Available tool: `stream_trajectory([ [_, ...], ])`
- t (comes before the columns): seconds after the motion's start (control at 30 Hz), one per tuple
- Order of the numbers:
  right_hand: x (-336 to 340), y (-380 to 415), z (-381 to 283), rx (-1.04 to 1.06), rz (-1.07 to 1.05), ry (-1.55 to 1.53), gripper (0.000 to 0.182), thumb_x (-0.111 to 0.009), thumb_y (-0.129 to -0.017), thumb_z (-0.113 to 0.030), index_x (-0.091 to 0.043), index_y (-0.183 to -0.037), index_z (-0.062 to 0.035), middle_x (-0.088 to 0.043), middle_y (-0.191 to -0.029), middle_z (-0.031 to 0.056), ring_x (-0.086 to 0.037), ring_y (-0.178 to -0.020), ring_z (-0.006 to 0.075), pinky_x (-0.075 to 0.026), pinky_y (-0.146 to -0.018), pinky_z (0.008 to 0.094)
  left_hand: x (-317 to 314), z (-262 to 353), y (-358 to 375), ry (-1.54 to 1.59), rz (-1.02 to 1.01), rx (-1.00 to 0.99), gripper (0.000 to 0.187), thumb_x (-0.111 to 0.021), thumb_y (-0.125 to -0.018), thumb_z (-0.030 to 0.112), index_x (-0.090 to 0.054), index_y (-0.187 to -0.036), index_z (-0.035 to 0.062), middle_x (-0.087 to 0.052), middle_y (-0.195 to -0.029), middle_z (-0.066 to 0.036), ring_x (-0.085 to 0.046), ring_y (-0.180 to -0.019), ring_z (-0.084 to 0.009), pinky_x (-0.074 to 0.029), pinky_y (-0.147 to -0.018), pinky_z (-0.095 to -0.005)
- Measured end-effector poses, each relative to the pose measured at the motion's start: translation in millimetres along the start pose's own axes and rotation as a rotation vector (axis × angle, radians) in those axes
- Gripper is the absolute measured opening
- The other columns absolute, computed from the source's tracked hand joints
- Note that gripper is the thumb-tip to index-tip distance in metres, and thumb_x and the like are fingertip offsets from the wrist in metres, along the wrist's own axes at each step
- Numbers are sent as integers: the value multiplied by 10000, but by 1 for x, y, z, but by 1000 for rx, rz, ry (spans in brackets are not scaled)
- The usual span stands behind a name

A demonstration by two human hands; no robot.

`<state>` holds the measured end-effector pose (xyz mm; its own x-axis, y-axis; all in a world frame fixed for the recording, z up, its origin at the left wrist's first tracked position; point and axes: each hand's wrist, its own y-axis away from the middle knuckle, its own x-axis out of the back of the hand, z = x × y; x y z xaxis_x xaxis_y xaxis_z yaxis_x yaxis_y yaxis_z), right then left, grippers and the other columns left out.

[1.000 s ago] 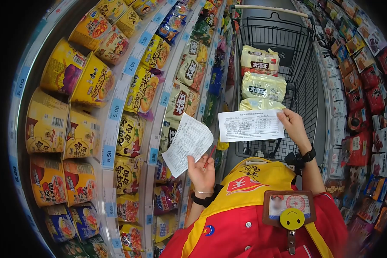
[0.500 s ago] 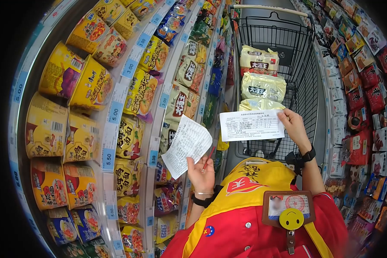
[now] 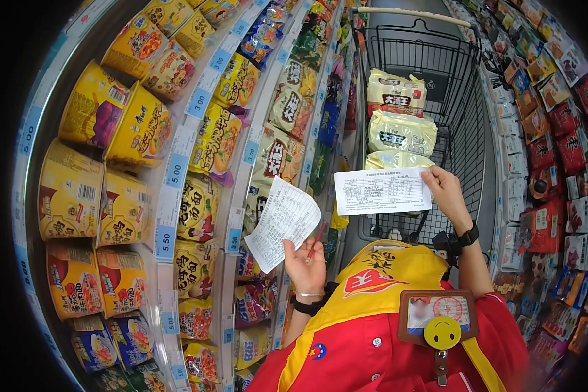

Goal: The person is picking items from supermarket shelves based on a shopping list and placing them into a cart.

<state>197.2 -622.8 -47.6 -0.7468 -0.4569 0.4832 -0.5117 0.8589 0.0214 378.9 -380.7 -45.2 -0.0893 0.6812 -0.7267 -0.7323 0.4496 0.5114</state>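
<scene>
Between the fingers of my left hand (image 3: 306, 266) is a white printed sheet (image 3: 282, 225), tilted and slightly curled, beside the shelf. A thin red pen (image 3: 317, 239) is also in that hand, slanting up between the fingers. My right hand (image 3: 447, 195) pinches the right edge of a white form (image 3: 383, 193) with a printed table and handwritten entries. The form is held flat toward me, over the near end of a shopping cart (image 3: 475, 104). Behind it, cream-coloured noodle packs (image 3: 402, 132) lie in the cart, the nearest partly hidden by the form.
Shelves on the left hold noodle cups (image 3: 138, 124) and bagged noodles (image 3: 217, 140), with price strips (image 3: 176, 168) along their edges. Packaged snacks (image 3: 545, 225) line the right side. The cart stands in the aisle between them.
Both hands keep hold of their papers, almost unmoved. The sheet on the left has shifted very slightly left, and the cart and its packs appear a touch farther right.
</scene>
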Motion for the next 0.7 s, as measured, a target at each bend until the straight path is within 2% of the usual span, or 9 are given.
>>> stream_trajectory([
  [0.37,-1,-1,4,0,0,1,294,-518,-852,-246,-570,-798,39,-484,-538,70,-445,-491,115,-351,-467,263,1,0,-1,12,9,-5,340,-431,-901,332,-504,-865,1,-505,-736,-69,-453,-697,-164,-380,-627,-287],
  [0.7,2,0,0,14,5,8,303,-514,-851,-253,-569,-807,42,-493,-549,94,-462,-493,145,-365,-481,277,-1,-2,1,10,-3,4,336,-431,-900,333,-499,-871,6,-493,-746,-59,-441,-696,-160,-372,-628,-281],
])
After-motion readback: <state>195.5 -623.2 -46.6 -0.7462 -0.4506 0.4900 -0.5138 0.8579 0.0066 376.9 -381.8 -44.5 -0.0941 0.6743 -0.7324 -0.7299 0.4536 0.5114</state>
